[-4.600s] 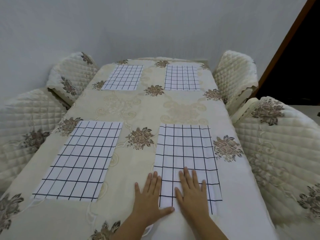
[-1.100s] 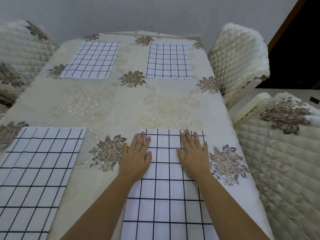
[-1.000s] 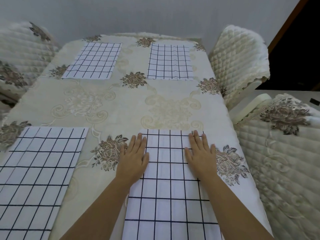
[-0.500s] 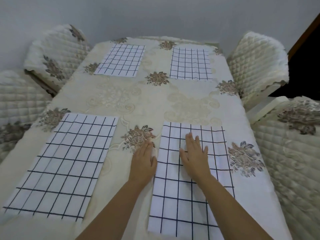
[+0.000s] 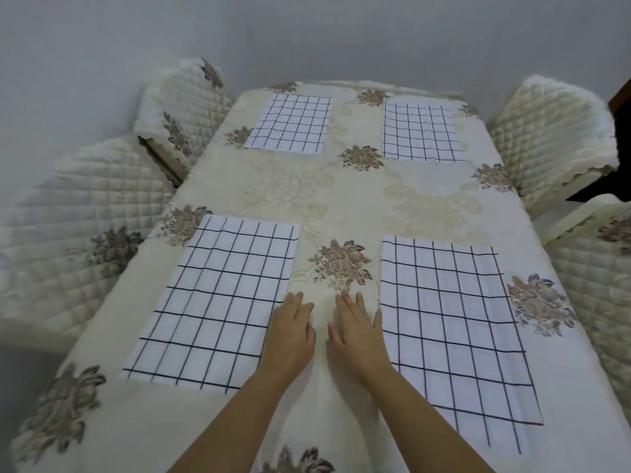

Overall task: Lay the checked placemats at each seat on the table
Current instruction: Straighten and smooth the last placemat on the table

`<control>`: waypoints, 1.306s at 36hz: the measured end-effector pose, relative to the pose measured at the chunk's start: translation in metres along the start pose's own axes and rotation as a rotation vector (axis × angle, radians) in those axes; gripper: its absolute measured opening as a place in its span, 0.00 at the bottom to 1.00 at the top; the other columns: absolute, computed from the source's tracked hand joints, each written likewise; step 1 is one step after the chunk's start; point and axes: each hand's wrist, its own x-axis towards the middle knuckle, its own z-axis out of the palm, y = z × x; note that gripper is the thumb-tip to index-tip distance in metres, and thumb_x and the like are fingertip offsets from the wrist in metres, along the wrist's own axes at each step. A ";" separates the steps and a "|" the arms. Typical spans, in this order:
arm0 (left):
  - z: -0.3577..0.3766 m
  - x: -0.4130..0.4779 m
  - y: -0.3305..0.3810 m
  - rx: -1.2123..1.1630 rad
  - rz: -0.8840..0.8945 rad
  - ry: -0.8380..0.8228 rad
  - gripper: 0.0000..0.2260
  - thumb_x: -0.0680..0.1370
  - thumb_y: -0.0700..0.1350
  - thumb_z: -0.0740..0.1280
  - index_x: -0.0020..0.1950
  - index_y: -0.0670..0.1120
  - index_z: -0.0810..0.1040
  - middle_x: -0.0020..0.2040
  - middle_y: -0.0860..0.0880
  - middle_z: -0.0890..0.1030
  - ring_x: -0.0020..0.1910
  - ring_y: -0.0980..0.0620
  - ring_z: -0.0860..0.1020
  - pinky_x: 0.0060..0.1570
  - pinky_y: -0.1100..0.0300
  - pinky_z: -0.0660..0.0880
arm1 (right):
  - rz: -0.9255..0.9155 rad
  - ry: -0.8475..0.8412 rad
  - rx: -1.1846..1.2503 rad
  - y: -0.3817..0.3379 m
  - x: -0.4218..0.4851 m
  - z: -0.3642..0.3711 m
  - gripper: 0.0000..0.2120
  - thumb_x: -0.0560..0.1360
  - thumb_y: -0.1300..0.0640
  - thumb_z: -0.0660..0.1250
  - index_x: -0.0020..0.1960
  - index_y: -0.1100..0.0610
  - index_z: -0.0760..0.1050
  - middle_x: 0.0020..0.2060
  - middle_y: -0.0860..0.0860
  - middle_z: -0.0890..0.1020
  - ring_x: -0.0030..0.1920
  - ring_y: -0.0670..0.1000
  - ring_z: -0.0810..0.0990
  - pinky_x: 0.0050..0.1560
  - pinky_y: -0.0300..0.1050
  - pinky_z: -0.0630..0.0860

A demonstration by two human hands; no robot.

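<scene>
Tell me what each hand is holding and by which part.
Nothing is held. The left hand and right hand are flat, fingers straight, over the cream floral tablecloth between the two nearest white checked placemats.

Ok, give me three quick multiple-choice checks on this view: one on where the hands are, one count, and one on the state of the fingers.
1. Where do the left hand and right hand rest?
A) on a chair
B) on the tablecloth, between the near left placemat and near right placemat
C) on the far mats

2. How many checked placemats lie on the tablecloth?
A) two
B) three
C) four

3. How are the fingers?
A) straight, holding nothing
B) curled round a mat
C) pinching a corner

Answers:
1. B: both palms lie in the gap between the near mats.
2. C: the near pair plus the far left placemat and far right placemat.
3. A: all fingers lie flat.
</scene>
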 end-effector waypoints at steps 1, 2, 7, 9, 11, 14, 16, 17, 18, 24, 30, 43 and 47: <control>-0.002 -0.003 -0.009 0.020 -0.002 -0.003 0.19 0.76 0.39 0.56 0.65 0.40 0.74 0.71 0.41 0.68 0.72 0.40 0.63 0.70 0.45 0.58 | 0.004 -0.003 -0.003 -0.008 -0.001 0.005 0.26 0.82 0.49 0.47 0.77 0.53 0.44 0.77 0.47 0.43 0.76 0.50 0.39 0.73 0.56 0.38; -0.004 -0.006 -0.018 0.053 -0.003 -0.009 0.19 0.76 0.41 0.55 0.65 0.41 0.74 0.70 0.41 0.69 0.72 0.39 0.64 0.68 0.43 0.60 | 0.004 0.001 -0.002 -0.016 -0.003 0.010 0.26 0.81 0.48 0.45 0.77 0.54 0.44 0.77 0.48 0.43 0.76 0.50 0.39 0.73 0.56 0.38; -0.027 -0.014 -0.064 0.166 0.015 -0.045 0.22 0.73 0.46 0.53 0.62 0.41 0.77 0.64 0.40 0.76 0.63 0.40 0.75 0.54 0.43 0.73 | 0.017 0.019 0.012 -0.061 -0.007 0.039 0.26 0.82 0.51 0.48 0.77 0.54 0.43 0.76 0.48 0.42 0.76 0.51 0.38 0.73 0.56 0.37; -0.035 -0.018 -0.081 0.208 0.026 -0.045 0.23 0.74 0.47 0.53 0.64 0.40 0.75 0.65 0.40 0.75 0.63 0.41 0.74 0.54 0.43 0.73 | 0.014 0.017 0.017 -0.079 -0.004 0.048 0.26 0.82 0.52 0.48 0.77 0.54 0.43 0.76 0.49 0.42 0.76 0.51 0.38 0.73 0.57 0.38; -0.042 -0.019 -0.101 0.213 0.029 -0.048 0.25 0.75 0.48 0.50 0.67 0.39 0.72 0.68 0.41 0.71 0.67 0.42 0.71 0.58 0.41 0.70 | 0.014 0.015 0.013 -0.099 0.002 0.058 0.27 0.82 0.52 0.48 0.77 0.54 0.43 0.76 0.49 0.41 0.76 0.51 0.38 0.73 0.57 0.38; -0.051 -0.021 -0.129 0.219 0.019 -0.109 0.26 0.75 0.48 0.49 0.68 0.40 0.72 0.69 0.43 0.71 0.67 0.43 0.71 0.59 0.41 0.70 | 0.005 0.038 0.012 -0.128 0.009 0.072 0.29 0.78 0.45 0.40 0.77 0.54 0.43 0.76 0.49 0.41 0.76 0.51 0.38 0.73 0.57 0.39; -0.054 -0.020 -0.146 0.261 0.032 -0.132 0.24 0.74 0.48 0.52 0.63 0.40 0.76 0.65 0.43 0.76 0.63 0.43 0.75 0.53 0.42 0.74 | -0.008 0.064 0.005 -0.144 0.014 0.084 0.40 0.66 0.42 0.29 0.77 0.53 0.44 0.76 0.49 0.42 0.76 0.51 0.38 0.73 0.56 0.38; -0.055 -0.020 -0.153 0.259 0.030 -0.133 0.23 0.74 0.47 0.53 0.63 0.40 0.76 0.65 0.43 0.76 0.63 0.43 0.76 0.54 0.42 0.73 | -0.014 0.069 0.005 -0.150 0.017 0.089 0.43 0.64 0.42 0.27 0.77 0.53 0.44 0.76 0.49 0.42 0.76 0.50 0.38 0.73 0.55 0.37; -0.058 -0.021 -0.156 0.248 0.045 -0.121 0.24 0.74 0.47 0.52 0.64 0.40 0.76 0.65 0.43 0.76 0.63 0.43 0.75 0.55 0.42 0.72 | -0.014 0.074 -0.003 -0.156 0.020 0.094 0.43 0.63 0.42 0.27 0.77 0.53 0.44 0.76 0.49 0.42 0.76 0.50 0.37 0.72 0.53 0.35; -0.053 -0.019 -0.179 0.305 0.105 -0.133 0.26 0.74 0.50 0.51 0.69 0.41 0.68 0.70 0.44 0.69 0.69 0.47 0.64 0.58 0.44 0.71 | 0.038 0.186 -0.114 -0.181 0.037 0.118 0.24 0.72 0.52 0.52 0.61 0.56 0.77 0.62 0.53 0.78 0.62 0.55 0.77 0.56 0.60 0.73; -0.048 -0.023 -0.190 0.249 0.116 -0.080 0.21 0.80 0.50 0.46 0.70 0.46 0.64 0.69 0.48 0.72 0.69 0.49 0.66 0.59 0.43 0.72 | -0.025 0.280 -0.182 -0.161 0.036 0.135 0.23 0.81 0.48 0.39 0.69 0.52 0.65 0.68 0.47 0.70 0.74 0.48 0.57 0.67 0.56 0.62; -0.062 -0.018 -0.211 0.253 0.061 -0.076 0.23 0.75 0.53 0.53 0.70 0.49 0.67 0.70 0.47 0.71 0.69 0.49 0.63 0.56 0.37 0.71 | 0.107 0.352 -0.171 -0.133 0.027 0.119 0.25 0.74 0.48 0.52 0.70 0.52 0.64 0.69 0.48 0.71 0.69 0.50 0.67 0.62 0.58 0.71; -0.069 -0.012 -0.225 0.248 0.037 -0.077 0.23 0.75 0.52 0.53 0.69 0.49 0.69 0.70 0.47 0.71 0.69 0.49 0.62 0.55 0.36 0.71 | 0.123 0.341 -0.184 -0.129 0.028 0.118 0.26 0.74 0.48 0.52 0.70 0.53 0.66 0.69 0.48 0.70 0.69 0.50 0.67 0.59 0.59 0.72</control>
